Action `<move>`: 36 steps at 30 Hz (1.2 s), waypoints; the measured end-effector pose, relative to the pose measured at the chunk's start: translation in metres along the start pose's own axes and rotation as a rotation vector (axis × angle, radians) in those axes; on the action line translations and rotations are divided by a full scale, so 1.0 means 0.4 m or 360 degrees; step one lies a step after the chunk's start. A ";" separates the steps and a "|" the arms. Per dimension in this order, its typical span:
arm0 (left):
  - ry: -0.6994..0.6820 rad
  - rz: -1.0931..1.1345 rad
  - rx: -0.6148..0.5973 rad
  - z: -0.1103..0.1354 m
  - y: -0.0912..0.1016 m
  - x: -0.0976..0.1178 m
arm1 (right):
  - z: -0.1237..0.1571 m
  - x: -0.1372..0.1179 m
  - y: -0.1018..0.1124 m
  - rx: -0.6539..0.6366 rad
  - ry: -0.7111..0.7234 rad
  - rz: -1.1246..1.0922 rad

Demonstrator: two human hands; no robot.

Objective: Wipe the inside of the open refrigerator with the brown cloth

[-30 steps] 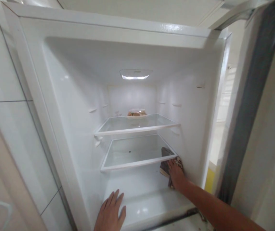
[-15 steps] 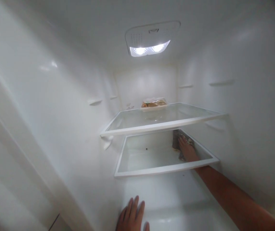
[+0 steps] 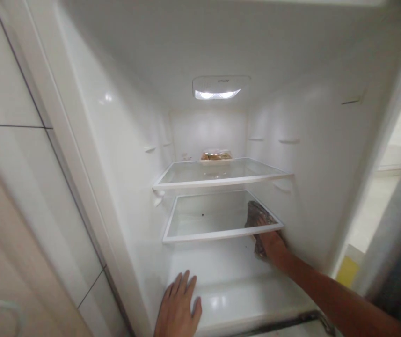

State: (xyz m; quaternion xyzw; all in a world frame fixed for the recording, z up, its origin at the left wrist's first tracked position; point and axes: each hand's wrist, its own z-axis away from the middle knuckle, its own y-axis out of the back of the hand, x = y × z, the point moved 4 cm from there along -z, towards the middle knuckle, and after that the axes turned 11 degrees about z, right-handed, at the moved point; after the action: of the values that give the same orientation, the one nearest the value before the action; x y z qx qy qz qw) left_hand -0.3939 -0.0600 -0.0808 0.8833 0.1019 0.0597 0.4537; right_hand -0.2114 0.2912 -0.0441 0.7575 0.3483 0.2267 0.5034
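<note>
Status: wiping of the fridge (image 3: pixel 123 201) interior appears to be in progress. The cloth (image 3: pixel 260 250) is in use at the right side of the lower cavity, beside the right wall (image 3: pixel 312 196). Part of it shows through the glass of the lower shelf (image 3: pixel 221 235); the rest shows below that shelf's front edge.

Done: most of the visible shelf space is bare. Which surfaces are already wiped cannot be determined from this view.

Left: a dark speck (image 3: pixel 202 215) is visible through the lower shelf glass; whether it sits on the glass or on the surface behind cannot be determined. A pack (image 3: pixel 217 155) stands at the rear of the upper shelf (image 3: pixel 221 180). The work is therefore judged incomplete.

Right hand (image 3: pixel 271 241): the arm enters from the lower right and the hand reaches beneath the front edge of the lower shelf. The hand lies over the cloth, with fingers against it. The cloth is bunched and hangs below the hand. The fingers are blurred and partly behind the shelf edge; whether they grip the cloth or only press it flat cannot be determined.

Left hand (image 3: pixel 178 309): fingers extended and slightly spread, thumb apart, back of the hand toward the camera. It holds nothing visible. It is positioned at the lower left of the cavity, near the left wall; contact with the surface cannot be confirmed.
</note>
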 end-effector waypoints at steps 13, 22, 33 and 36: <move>0.0071 0.0032 -0.0103 -0.024 0.025 0.007 | 0.278 -0.043 0.088 -0.0208 0.0082 0.0128; 0.0031 -0.0033 -0.0098 -0.034 0.037 0.010 | 0.416 -0.026 0.126 -0.0201 0.0251 0.0293; -0.0094 -0.0103 0.0017 -0.028 0.025 -0.001 | 0.247 -0.024 0.084 -0.0013 -0.0065 -0.0033; -0.0155 -0.0131 0.0097 -0.022 0.020 -0.001 | 0.188 -0.020 0.063 0.0156 -0.0163 -0.0249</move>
State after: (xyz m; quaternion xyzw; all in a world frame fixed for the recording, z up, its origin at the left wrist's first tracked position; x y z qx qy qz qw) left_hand -0.3953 -0.0576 -0.0690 0.8937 0.1178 -0.0052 0.4329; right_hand -0.1568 0.2334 -0.0503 0.7624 0.3908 0.1304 0.4991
